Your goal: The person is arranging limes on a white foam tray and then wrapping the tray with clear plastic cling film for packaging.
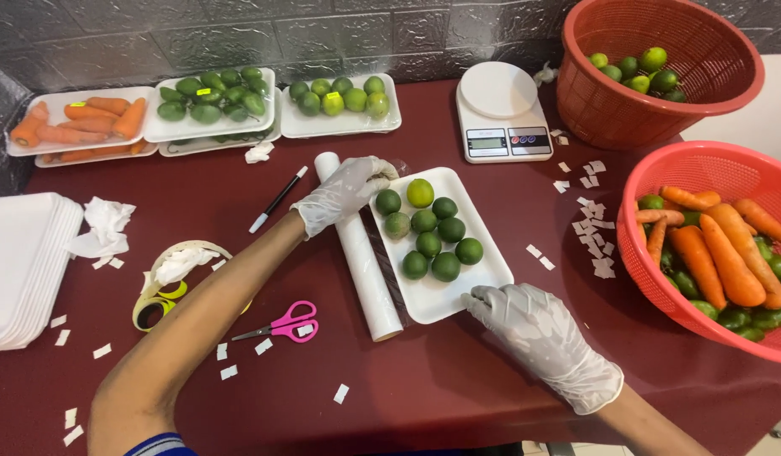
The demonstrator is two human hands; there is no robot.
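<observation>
The left hand point(344, 192) wears a thin see-through glove. Its grip is bent down over the far left corner of the tray point(483, 274), and the fingertips look pressed on the rim, just by the far end of the roll point(357, 245). I cannot tell if it pinches the rim or only rests there. The right hand point(538, 329), gloved too, lies at the near right corner of the tray. Its fingers are spread a little and touch the near rim.

So the tray sits between the two hands, one hand at each end. It is white and long. Its long side runs from far left to near right, tilted on the tabletop point(458, 380). Both hands touch it, so neither is nearer.

On the tray lie nine limes point(432, 236). Most are dark green. The far one is more yellow. They sit close in a bunch.

The roll of clear wrap lies along the left side of the tray, touching it or nearly so. A strip of wrap seems to run under the tray edge.

Left of the roll are pink scissors point(287, 322), a tape ring point(158, 300) and a black pen point(277, 199). Small paper bits lie all around. Far back are a white scale point(500, 114) and three packed trays of carrots, peppers and limes. On the right stand two red baskets point(652, 253) with carrots and green things in them. At the far left is a stack of white trays point(23, 270).
</observation>
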